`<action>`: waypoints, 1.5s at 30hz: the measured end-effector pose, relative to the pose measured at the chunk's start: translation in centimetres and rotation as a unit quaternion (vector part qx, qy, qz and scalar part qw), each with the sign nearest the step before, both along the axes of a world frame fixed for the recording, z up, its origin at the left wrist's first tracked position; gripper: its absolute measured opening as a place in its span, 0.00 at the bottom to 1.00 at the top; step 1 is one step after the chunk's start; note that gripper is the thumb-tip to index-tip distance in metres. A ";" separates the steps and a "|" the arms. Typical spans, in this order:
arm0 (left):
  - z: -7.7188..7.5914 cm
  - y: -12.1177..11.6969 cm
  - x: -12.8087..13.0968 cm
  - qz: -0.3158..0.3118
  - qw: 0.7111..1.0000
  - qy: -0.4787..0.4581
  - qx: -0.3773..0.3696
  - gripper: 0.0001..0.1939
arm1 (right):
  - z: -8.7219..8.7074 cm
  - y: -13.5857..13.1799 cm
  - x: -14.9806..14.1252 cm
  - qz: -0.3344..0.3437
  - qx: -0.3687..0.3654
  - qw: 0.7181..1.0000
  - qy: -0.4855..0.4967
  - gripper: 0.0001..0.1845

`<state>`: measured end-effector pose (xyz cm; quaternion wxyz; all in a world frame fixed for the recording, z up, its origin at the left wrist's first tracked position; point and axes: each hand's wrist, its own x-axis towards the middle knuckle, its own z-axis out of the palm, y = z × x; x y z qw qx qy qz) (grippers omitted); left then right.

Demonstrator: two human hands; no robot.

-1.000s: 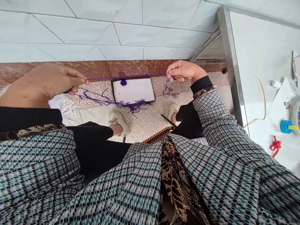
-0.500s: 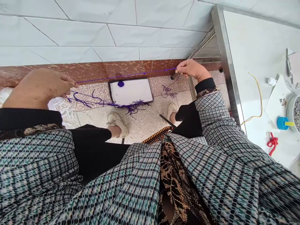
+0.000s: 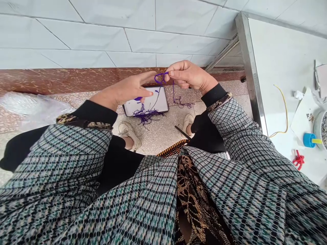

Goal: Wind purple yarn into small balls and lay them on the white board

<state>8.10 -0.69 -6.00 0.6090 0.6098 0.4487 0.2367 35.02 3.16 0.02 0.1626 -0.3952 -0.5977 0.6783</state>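
Observation:
My right hand (image 3: 187,75) pinches purple yarn (image 3: 159,74) between thumb and fingertips, and a small loop of it stands out to the left. One strand runs down from the loop, while another hangs below the right hand. Close to the loop, my left hand (image 3: 130,86) is open, its thumb and fingers spread apart. Whether a fingertip touches the yarn I cannot tell. Below the hands lies a white, dark-edged shallow box or board (image 3: 163,100) on the floor. A tangle of purple yarn ends (image 3: 148,116) covers its near edge. A purple patch on it is partly hidden by my left hand.
A white table (image 3: 270,61) with a metal frame stands at the right, holding a yellow wire (image 3: 286,112), a blue cap (image 3: 309,140) and red cord (image 3: 298,159). Clear plastic (image 3: 33,107) lies on the floor at the left. A tiled wall (image 3: 102,34) rises ahead.
My hands were far apart with a purple strand stretched taut between them. Now they are close together, the left having come rightward and let go, and the yarn forms a loop.

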 end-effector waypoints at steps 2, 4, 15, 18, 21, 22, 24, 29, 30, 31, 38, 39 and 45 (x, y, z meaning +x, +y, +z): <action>-1.1 0.2 1.0 -0.035 0.996 -0.061 -0.052 0.43 | 0.2 0.0 -0.1 -0.025 -0.006 1.000 0.007 0.22; -1.9 0.1 1.3 -0.049 0.994 -0.061 -0.073 0.30 | 0.4 0.0 0.3 -0.043 -0.012 0.999 0.001 0.23; -0.7 -0.8 -1.0 0.047 0.994 0.007 -0.100 0.06 | -0.5 3.4 8.4 -0.087 0.101 0.959 -0.252 0.11; -0.1 -1.1 -1.8 0.052 0.991 0.026 -0.124 0.06 | -1.0 3.8 10.5 -0.081 0.133 0.932 -0.328 0.13; 0.6 -1.4 -2.5 0.063 0.988 0.054 -0.132 0.10 | -0.9 3.6 11.4 -0.109 0.177 0.899 -0.385 0.13; 0.8 -1.4 -2.7 0.070 0.986 0.066 -0.136 0.10 | -0.8 3.6 11.5 -0.125 0.196 0.888 -0.396 0.14; 0.9 -1.6 -3.1 0.087 0.981 0.097 -0.143 0.10 | -0.9 3.8 11.7 -0.166 0.240 0.867 -0.403 0.16; -0.3 -1.9 -4.8 0.132 0.970 0.144 -0.147 0.09 | -2.3 6.4 14.4 -0.301 0.343 0.801 -0.387 0.12; -0.8 -2.0 -5.4 0.130 0.970 0.142 -0.149 0.09 | -2.6 7.0 15.5 -0.321 0.349 0.794 -0.380 0.13; -1.3 -2.0 -6.0 0.121 0.971 0.141 -0.151 0.07 | -2.9 7.5 16.8 -0.326 0.344 0.798 -0.371 0.14; -2.9 -2.6 -8.9 0.029 0.985 0.097 -0.138 0.20 | -4.8 8.3 20.8 -0.324 0.297 0.842 -0.314 0.16; -2.6 -2.8 -8.7 0.030 0.984 0.075 -0.156 0.21 | -4.8 7.9 20.1 -0.333 0.291 0.827 -0.347 0.13; 0.7 -3.0 -4.9 0.025 0.975 -0.036 -0.218 0.26 | -3.4 4.0 11.3 -0.311 0.208 0.854 -0.362 0.11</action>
